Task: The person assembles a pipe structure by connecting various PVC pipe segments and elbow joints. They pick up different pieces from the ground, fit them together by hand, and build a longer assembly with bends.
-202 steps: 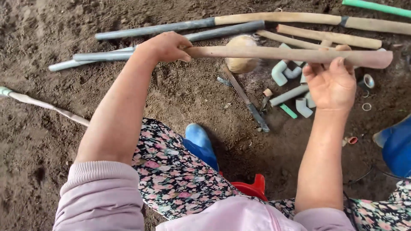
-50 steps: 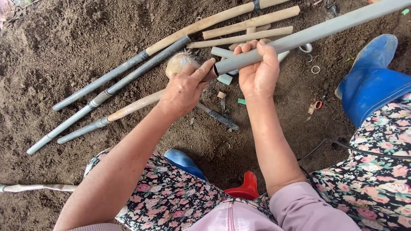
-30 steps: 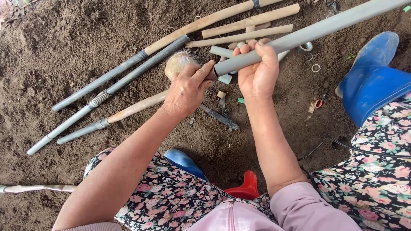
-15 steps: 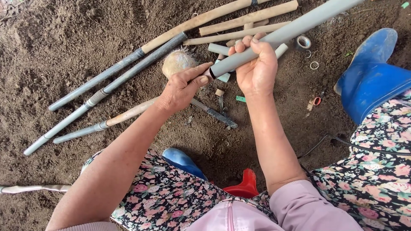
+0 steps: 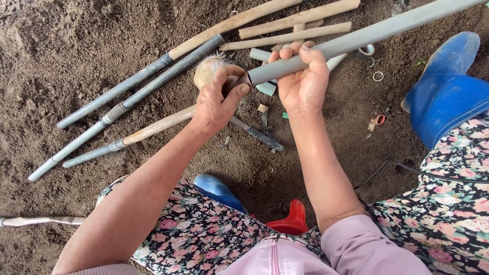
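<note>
A long grey pipe point(image 5: 387, 30) slants from the middle of the view up to the top right. My right hand point(image 5: 300, 84) is closed around it near its lower end. My left hand point(image 5: 216, 99) is at that open end, thumb and fingers pinching a small dark piece against the pipe's mouth; what that piece is I cannot make out. Under both hands, on the soil, lie several other pipes and wooden handles.
Grey pipes point(image 5: 127, 89) and pale wooden handles point(image 5: 295, 18) lie fanned across the brown soil. A dark metal tool point(image 5: 257, 135) and small pipe fittings point(image 5: 265, 87) and rings point(image 5: 378, 76) lie below the hands. Blue boots point(image 5: 445, 94) and a red stool edge point(image 5: 290, 221) are close by.
The earlier wooden handle gave way to the grey pipe. In the last second the pipe's near end shifted slightly, and my left hand moved from beside it onto its mouth.
</note>
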